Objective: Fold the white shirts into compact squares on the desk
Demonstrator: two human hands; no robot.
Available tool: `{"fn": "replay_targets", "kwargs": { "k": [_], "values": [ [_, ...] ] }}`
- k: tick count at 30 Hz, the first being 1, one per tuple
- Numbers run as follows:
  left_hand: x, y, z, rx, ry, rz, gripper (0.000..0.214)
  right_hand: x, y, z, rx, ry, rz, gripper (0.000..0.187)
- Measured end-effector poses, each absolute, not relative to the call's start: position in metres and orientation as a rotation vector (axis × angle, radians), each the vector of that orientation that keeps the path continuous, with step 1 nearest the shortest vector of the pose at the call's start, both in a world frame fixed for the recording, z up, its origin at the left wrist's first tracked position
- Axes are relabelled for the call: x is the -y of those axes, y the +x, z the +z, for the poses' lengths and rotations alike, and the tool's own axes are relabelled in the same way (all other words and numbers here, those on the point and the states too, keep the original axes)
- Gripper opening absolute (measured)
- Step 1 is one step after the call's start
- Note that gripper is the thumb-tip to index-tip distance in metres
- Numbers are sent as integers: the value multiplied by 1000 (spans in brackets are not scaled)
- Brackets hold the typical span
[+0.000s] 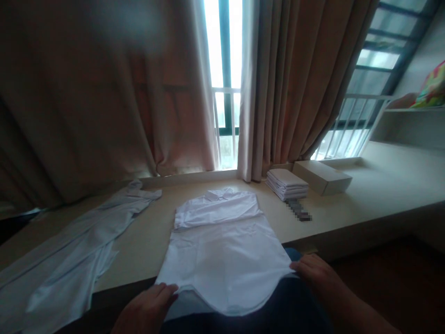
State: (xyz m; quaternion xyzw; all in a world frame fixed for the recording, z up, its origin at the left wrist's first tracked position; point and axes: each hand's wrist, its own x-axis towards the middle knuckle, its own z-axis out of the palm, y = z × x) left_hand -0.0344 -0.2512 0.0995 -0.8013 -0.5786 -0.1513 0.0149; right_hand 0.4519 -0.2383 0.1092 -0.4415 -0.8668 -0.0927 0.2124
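A white collared shirt [222,250] lies spread on the pale ledge, its collar toward the window and its curved hem hanging over the front edge by my lap. The sleeves appear folded across its upper part. My left hand [148,306] pinches the hem's left corner between thumb and fingers. At the right corner of the hem, my right hand [313,269] grips the cloth the same way. Between the two hands the hem sags in a curve.
More white garments [79,246] lie loosely on the left of the ledge [142,241]. A stack of folded white cloth [287,182] stands at the back right, beside a white box [323,177]. A blurred-out item [299,211] lies before the stack. Brown curtains [292,79] hang behind.
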Motion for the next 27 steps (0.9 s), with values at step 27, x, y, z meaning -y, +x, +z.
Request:
{"fn": "replay_targets", "kwargs": {
  "k": [27],
  "values": [
    [-62, -66, 128, 2220, -2390, -106, 25, -94, 395, 149, 2585, -1361, -211, 22]
  ]
}}
